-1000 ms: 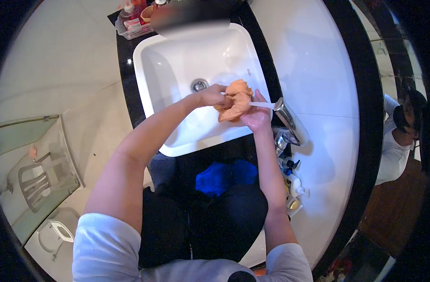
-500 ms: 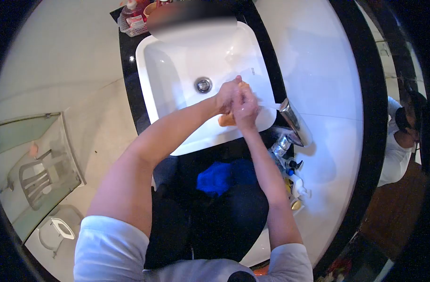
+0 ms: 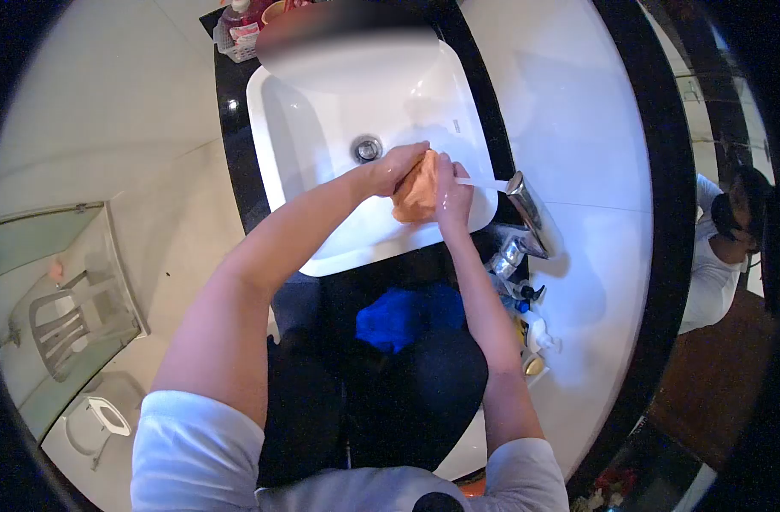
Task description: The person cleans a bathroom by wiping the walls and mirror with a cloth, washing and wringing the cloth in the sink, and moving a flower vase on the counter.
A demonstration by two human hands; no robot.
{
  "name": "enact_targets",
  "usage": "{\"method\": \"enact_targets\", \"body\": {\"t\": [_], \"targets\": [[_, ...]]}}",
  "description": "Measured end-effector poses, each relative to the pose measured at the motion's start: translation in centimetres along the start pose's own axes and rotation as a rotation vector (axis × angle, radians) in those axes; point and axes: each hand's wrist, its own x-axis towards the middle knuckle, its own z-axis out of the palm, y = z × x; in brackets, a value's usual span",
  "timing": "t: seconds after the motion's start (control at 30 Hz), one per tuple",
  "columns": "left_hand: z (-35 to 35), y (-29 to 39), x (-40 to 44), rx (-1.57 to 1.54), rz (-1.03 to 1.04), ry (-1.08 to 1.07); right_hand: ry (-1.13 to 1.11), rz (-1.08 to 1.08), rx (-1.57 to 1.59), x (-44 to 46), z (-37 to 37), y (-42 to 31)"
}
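In the head view, a crumpled orange cloth (image 3: 417,194) is slightly above the middle of the frame, over the white rectangular ceramic sink (image 3: 275,183). The left hand (image 3: 398,169) grasps the cloth's left side, its fingers curled around the fabric; the right hand (image 3: 454,192) grips the right side, fingers bent against it. A thin stream of water (image 3: 486,183) runs from the shiny chrome faucet (image 3: 533,220), right of centre, to the right hand. The round metal drain (image 3: 367,149) lies up and left of the cloth. A bright blue bundle of fabric (image 3: 392,320) shows below the sink, near the lower centre. At the upper left, a white perforated plastic basket (image 3: 236,44) holds bottles.
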Motion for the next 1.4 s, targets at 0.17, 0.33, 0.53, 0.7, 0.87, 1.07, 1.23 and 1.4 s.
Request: {"method": "enact_targets", "body": {"t": [0.17, 0.33, 0.53, 0.7, 0.87, 1.07, 1.23, 1.4], "targets": [[0.0, -1.0, 1.2, 0.348, 0.099, 0.345, -0.099, -0.001, 0.001, -0.5, -0.4, -2.3], [-1.8, 1.7, -0.8, 1.352, 0.168, 0.527, -0.393, 0.699, 1.127, 1.4, -1.2, 2.0], [1.5, 0.5, -2.3, 0.093, -0.207, 0.278, -0.256, 0.225, 0.677, 0.0, -0.9, -0.2], [-2.6, -1.5, 2.0, 1.026, 0.323, 0.49, -0.384, 0.221, 0.213, -0.5, -2.7, -3.7], [-2.4, -0.3, 0.4, 0.646, 0.256, 1.026, -0.518, 0.61, 0.866, 0.2, -3.9, -2.7], [-2.6, -0.3, -0.8, 0.956, 0.095, 0.782, -0.551, 0.377, 0.773, -0.6, -4.5, -3.5], [-3.5, -1.8, -0.5, 1.333, 0.166, 0.646, -0.652, -0.148, -0.802, -1.4, -5.2, -4.5], [-4.4, -2.6, -0.8, 1.427, 0.149, 0.569, -0.616, -0.179, -0.97, -0.4, -8.5, -3.6]]}}
